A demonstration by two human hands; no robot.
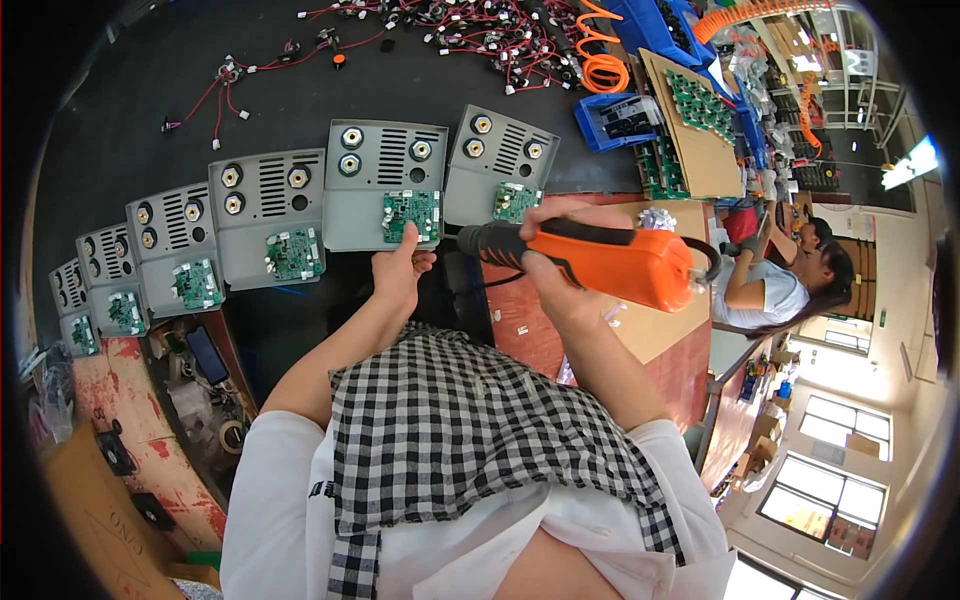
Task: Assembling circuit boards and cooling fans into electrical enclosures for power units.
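Observation:
My left hand (402,268) grips the near edge of a grey L-shaped metal housing (350,225), its thumb at a green circuit board (412,212) and the other fingers curled below. That housing has slots, a round hole and brass-coloured fittings. My right hand (565,255) is wrapped around an orange electric screwdriver (615,262) with a black nose. The nose points left, toward the board; its tip and any contact are hard to make out. To the right of the gripped housing stands a similar housing (470,190) with its own board (516,202).
More such housings (236,252) with boards stretch leftward in a row. Red-wired connectors (490,45) lie heaped at the back. A blue bin (615,122), an orange coiled hose (604,72) and cardboard with boards (690,120) are at the right. A co-worker (765,290) sits beyond.

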